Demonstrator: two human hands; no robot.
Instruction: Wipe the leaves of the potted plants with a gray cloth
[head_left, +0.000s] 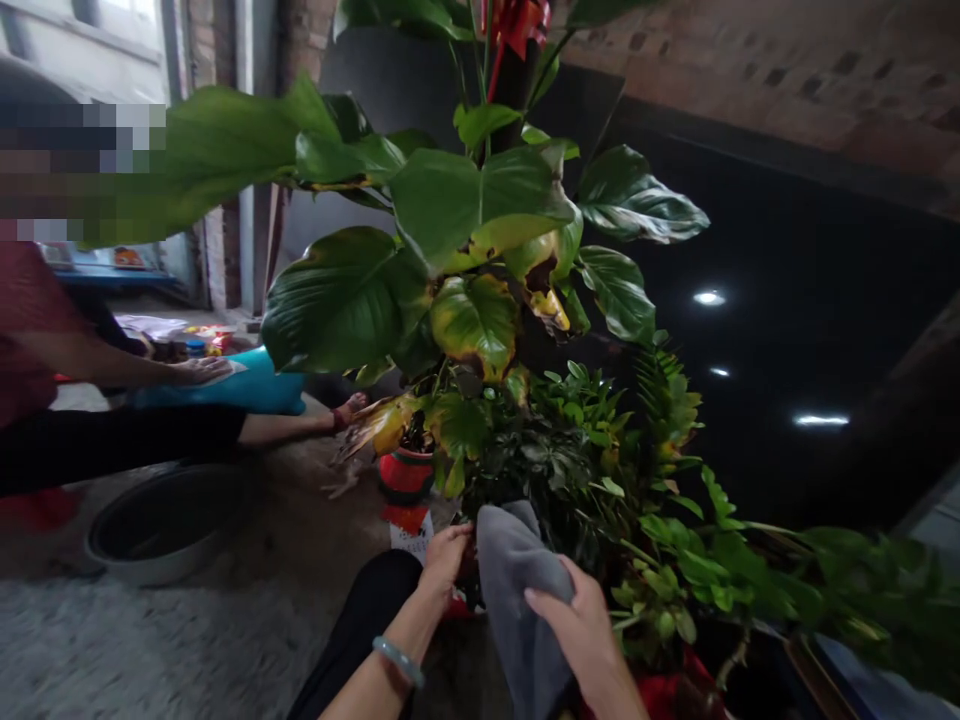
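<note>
Above the floor [210,645], grey cloth [514,575] separates both hands [448,560] [589,620].

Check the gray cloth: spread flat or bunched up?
Bunched up: the gray cloth is gathered in the right hand, creased and overlapping itself at the top. Exact folding: cannot tell.

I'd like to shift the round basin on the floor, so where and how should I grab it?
Probably by the near rim, coming from your side: the basin sits upright, its lip exposed there, while the other person's leg stretches past the far side. Your right hand holds the gray cloth.
</note>
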